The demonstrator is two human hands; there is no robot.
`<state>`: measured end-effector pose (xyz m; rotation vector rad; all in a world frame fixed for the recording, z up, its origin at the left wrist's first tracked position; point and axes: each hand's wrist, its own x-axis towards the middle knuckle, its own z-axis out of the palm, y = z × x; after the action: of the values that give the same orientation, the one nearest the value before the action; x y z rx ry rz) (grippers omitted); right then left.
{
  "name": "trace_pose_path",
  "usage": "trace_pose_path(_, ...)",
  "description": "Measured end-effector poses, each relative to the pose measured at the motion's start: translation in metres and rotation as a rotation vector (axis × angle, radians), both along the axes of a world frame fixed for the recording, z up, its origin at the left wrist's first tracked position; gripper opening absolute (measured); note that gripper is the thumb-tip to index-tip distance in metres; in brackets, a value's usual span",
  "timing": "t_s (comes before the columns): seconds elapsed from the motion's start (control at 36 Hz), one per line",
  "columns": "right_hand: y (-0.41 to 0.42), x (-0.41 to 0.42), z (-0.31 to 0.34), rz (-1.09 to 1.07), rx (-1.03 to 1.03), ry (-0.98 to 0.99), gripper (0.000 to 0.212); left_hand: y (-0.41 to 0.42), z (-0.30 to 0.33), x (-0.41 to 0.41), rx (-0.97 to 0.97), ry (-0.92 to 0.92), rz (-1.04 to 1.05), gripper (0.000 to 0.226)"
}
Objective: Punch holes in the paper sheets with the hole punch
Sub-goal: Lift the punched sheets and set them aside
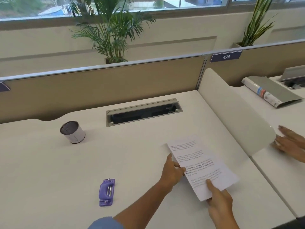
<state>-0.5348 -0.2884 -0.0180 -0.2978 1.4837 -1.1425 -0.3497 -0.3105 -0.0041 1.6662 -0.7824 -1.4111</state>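
Observation:
Printed paper sheets (200,164) are held just above the white desk (132,154), right of centre. My left hand (172,172) pinches their left long edge. At the near short edge my right hand (219,200) grips them, thumb on top. A purple hole punch (107,192) lies flat on the desk to the left of my left forearm, apart from both hands and from the paper.
A white cylindrical can (72,131) stands at the back left. An open cable hatch (143,111) is set in the desk's rear. A white divider (236,113) bounds the right side; beyond it another person's hand (290,144) rests near a binder (270,92).

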Motion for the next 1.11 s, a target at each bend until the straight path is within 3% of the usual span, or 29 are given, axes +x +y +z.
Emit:
trace_pose_path(0.28,-0.036,-0.019,-0.002,-0.036,-0.030,-0.002,0.055,-0.023,-0.010,-0.048,-0.001,-0.067,-0.164,0.070)
trace_pose_path(0.81,-0.056,-0.029,-0.004,-0.108,0.028,0.030,0.055,-0.011,-0.001,-0.083,0.051,-0.056,-0.301,0.077)
trace_pose_path(1.11,-0.016,-0.042,-0.007,-0.021,0.149,0.070,0.049,0.008,0.002,-0.078,0.239,-0.065,-0.345,0.084)
